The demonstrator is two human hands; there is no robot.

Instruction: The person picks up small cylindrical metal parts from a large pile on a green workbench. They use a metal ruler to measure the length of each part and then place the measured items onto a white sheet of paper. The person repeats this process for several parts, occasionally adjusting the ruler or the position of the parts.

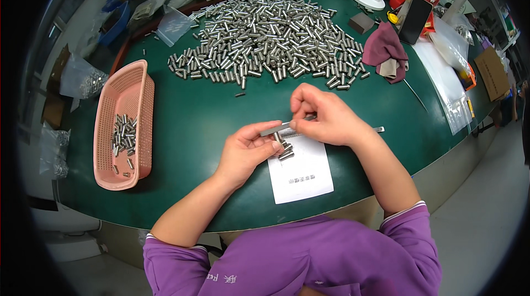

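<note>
Item: 1 flat grey metal bar, held above the white paper sheet, long axis crosswise, its right end angled farther from the body. We find the right hand pinching it between thumb and curled fingers. The left hand, nearer its left end, appears to pinch 1 steel pin just beneath; contact with the bar, we cannot tell.

On the near side of the grip, a short row of dark characters is printed on a white sheet; farther nearward and left, pale characters are borne by a purple shirt.
</note>
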